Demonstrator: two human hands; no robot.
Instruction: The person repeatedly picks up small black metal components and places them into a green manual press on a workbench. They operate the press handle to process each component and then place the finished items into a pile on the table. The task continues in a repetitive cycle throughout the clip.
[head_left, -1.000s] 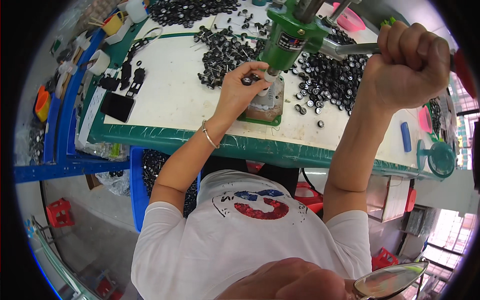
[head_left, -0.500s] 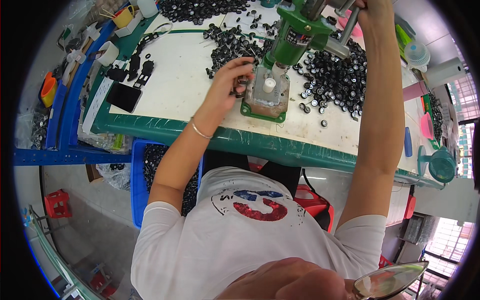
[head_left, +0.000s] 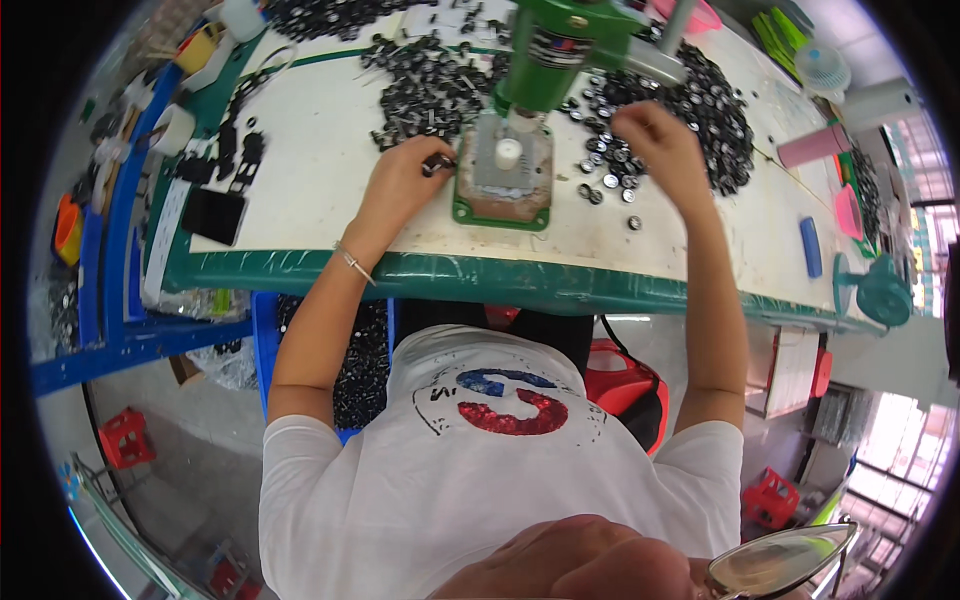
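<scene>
The left hand (head_left: 398, 187) is clamped on a black part (head_left: 436, 163), green press (head_left: 545, 70) to its right; the right hand's (head_left: 660, 145) closure, black wheels (head_left: 722, 130) around it, cannot be determined.

Light is bright and even; windows (head_left: 905, 455) well right of the right hand (head_left: 662, 148) glare white. That hand looks slightly blurred; the table edge (head_left: 470, 276) bends below it.

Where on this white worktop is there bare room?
Between the flat black rectangular slab and the left hand; also between the right forearm and the blue cylinder. Crowded: both sides of the green metal press, under heaped black round parts.
</scene>
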